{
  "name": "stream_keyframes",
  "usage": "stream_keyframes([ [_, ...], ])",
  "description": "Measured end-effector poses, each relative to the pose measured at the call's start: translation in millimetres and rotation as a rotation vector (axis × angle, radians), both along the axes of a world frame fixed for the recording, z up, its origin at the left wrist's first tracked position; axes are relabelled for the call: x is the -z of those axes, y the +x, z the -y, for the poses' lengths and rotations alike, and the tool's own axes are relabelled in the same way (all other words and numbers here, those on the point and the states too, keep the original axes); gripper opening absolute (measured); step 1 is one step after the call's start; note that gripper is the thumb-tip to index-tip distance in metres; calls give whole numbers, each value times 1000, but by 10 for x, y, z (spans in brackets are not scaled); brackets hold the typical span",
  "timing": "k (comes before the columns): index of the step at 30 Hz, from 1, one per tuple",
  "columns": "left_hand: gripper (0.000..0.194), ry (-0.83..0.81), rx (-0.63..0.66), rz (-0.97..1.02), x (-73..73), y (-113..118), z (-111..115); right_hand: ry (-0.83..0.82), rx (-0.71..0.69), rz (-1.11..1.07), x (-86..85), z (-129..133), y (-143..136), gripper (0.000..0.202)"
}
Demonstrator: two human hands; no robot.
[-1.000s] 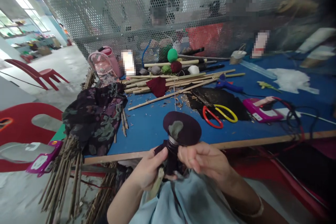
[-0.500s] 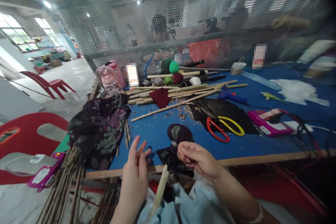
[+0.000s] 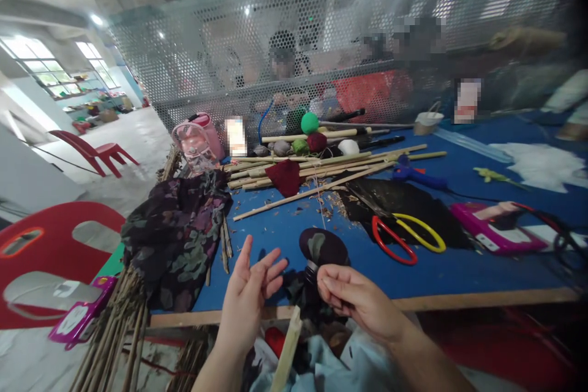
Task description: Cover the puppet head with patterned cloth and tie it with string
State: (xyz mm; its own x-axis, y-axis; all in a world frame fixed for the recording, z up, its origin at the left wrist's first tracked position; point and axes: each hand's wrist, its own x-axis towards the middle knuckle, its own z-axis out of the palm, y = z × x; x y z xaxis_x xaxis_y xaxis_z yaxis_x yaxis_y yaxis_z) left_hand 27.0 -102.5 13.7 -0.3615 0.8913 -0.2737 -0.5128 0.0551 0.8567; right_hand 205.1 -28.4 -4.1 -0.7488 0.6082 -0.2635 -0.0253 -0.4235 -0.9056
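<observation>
My right hand (image 3: 356, 297) is closed at the narrow gathered neck of a rounded bundle of dark camouflage cloth (image 3: 324, 247). Its thumb and forefinger are pinched together; whether they also grip a thread I cannot tell. Loose cloth hangs below the neck, over the table's front edge. To the left, my left hand (image 3: 255, 282) is open, fingers spread and holding nothing visible. A pale split stick (image 3: 287, 349) stands tilted up from my lap between my forearms. Beyond the bundle lie scissors (image 3: 408, 239) with one red and one yellow handle, on a black sheet (image 3: 413, 208).
Several pale sticks (image 3: 340, 171) and yarn balls (image 3: 309, 123) lie across the blue table (image 3: 271, 226). Dark patterned cloth (image 3: 177, 233) and a bundle of thin sticks (image 3: 114, 324) are at left. A blue glue gun (image 3: 420, 177) and a purple-white device (image 3: 496, 229) are at right.
The view has shifted slightly, moving the scene right and down. My left hand has turned, its fingers spreading toward the cloth bundle. My right hand stays at the bundle's neck.
</observation>
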Motion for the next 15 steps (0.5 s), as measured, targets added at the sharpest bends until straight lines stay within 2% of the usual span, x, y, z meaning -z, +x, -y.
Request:
stream_keyframes([
  [3, 82, 45, 7, -12, 13, -18, 12, 13, 5, 7, 22, -1, 11, 39],
  [5, 77, -11, 10, -132, 17, -18, 29, 21, 3, 13, 34, 0, 19, 38],
  [7, 65, -85, -8, -403, 13, 14, 54, 24, 1, 28, 37, 0, 23, 38],
  [9, 54, -115, 1, -798, 5, 95, 77, 17, 2, 37, 33, -6, 19, 38],
  [12, 55, -137, 204, -1319, 10, 281, 82, -11, 2, 20, 21, -19, 1, 35],
  [13, 55, -162, 288, -1421, 21, 339, 74, -19, 1, 5, 14, -19, -4, 34],
  [15, 44, -213, 400, -1519, 50, 413, 52, -18, -5, -19, -19, 0, -2, 32],
])
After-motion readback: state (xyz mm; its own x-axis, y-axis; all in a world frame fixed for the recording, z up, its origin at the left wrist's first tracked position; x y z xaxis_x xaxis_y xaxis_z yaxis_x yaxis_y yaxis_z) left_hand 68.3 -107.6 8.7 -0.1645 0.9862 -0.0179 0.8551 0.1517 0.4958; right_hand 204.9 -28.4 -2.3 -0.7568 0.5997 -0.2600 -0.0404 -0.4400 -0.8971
